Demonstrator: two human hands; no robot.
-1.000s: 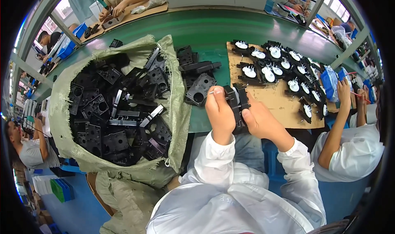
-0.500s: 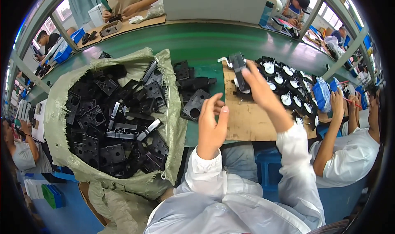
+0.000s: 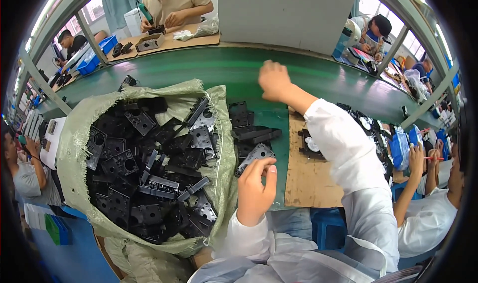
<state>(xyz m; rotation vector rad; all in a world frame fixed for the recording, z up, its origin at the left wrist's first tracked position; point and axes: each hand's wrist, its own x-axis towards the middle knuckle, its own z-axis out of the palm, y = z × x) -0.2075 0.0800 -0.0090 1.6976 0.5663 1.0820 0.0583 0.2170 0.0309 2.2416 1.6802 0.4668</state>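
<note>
My left hand (image 3: 254, 191) is at the near edge of the green belt, its fingertips closed on the edge of a black plastic part (image 3: 253, 156) with a round hole. That part lies at the front of a small pile of similar black parts (image 3: 249, 128) beside a green woven sack (image 3: 74, 133). The sack stands wide open and is full of several black plastic parts (image 3: 144, 163). My right hand (image 3: 274, 79) reaches far out over the green belt (image 3: 199, 74). Its fingers are curled and seen from the back, so what they hold is hidden.
A brown cardboard sheet (image 3: 308, 183) lies right of the pile, with black parts fitted with white discs (image 3: 311, 143) on its far side. A person in white (image 3: 428, 223) works at my right near a blue bag (image 3: 401, 148). Another person (image 3: 174, 4) sits across the belt.
My right hand has gone from the cardboard, up with a black part, and out over the belt; the part no longer shows. My left hand dropped onto a black part in the pile.
</note>
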